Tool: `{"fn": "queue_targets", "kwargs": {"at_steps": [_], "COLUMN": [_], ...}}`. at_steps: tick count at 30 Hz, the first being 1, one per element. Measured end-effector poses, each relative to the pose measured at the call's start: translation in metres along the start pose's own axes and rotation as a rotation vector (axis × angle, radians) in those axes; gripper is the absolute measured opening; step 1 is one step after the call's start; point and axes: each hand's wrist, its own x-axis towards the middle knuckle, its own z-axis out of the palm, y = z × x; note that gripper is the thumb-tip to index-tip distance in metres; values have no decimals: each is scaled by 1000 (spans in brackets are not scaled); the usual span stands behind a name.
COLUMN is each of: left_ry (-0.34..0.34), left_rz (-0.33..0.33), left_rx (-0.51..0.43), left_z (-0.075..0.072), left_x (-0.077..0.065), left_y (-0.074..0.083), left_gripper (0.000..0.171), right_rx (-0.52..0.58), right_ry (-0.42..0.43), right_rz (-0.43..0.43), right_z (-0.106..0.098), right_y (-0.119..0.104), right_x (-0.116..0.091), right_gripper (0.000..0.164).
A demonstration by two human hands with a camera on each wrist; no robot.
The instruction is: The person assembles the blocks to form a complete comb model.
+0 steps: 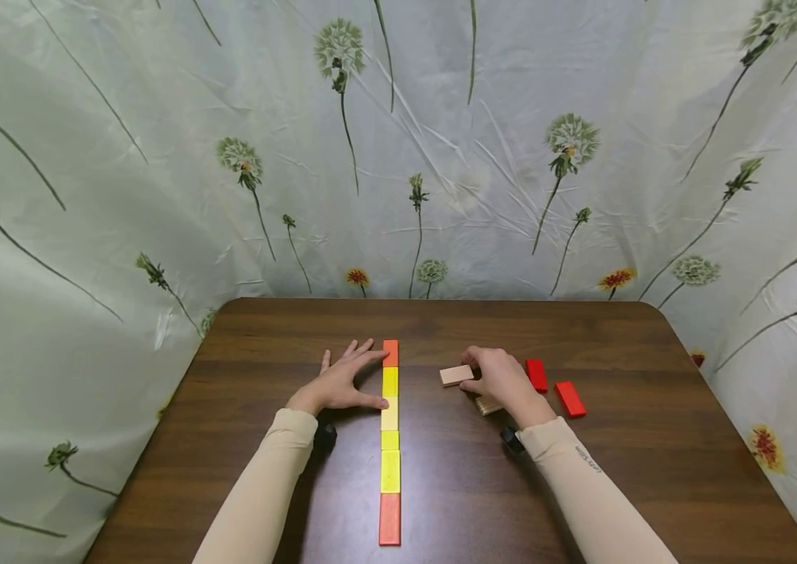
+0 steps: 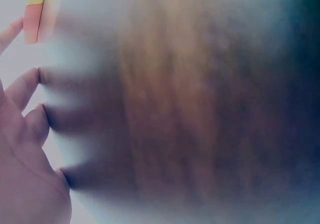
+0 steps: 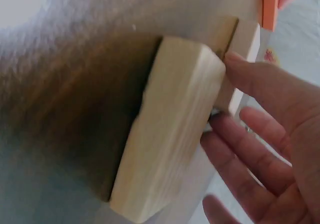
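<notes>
A straight line of wooden blocks runs toward me: an orange block (image 1: pixel 390 352) at the far end, then several yellow ones, and a red-orange block (image 1: pixel 390 518) nearest me. My left hand (image 1: pixel 342 384) spreads its fingers beside the line's left edge. Its index fingertip touches the orange block, its thumb the pale yellow block (image 1: pixel 390 415). To the right, my right hand (image 1: pixel 504 380) pinches the right end of a plain pale block (image 1: pixel 455 376) between thumb and fingers. Another plain block (image 3: pixel 165 129) lies just below that hand, partly hidden by it in the head view.
Two red blocks, one (image 1: pixel 536 375) beside my right wrist and another (image 1: pixel 571 399) farther right, lie on the brown wooden table (image 1: pixel 652 470). Behind the table's far edge hangs a pale curtain (image 1: pixel 497 157) with a dandelion print.
</notes>
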Motion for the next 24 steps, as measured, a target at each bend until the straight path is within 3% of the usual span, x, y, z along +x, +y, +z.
{"fn": "queue_targets", "kwargs": {"at_steps": [15, 24], "left_ry": [-5, -13], "left_rz": [-7, -7], "left_rx": [10, 15], "left_z": [0, 0], "left_x": [2, 3], "left_y": [0, -1], "left_gripper": [101, 101], "right_rx": [235, 283], "right_ry": [-65, -46], "right_rz": [-79, -124], "right_z": [-6, -3], "right_y": [26, 31], "right_x": [12, 20], "right_gripper": [27, 24]}}
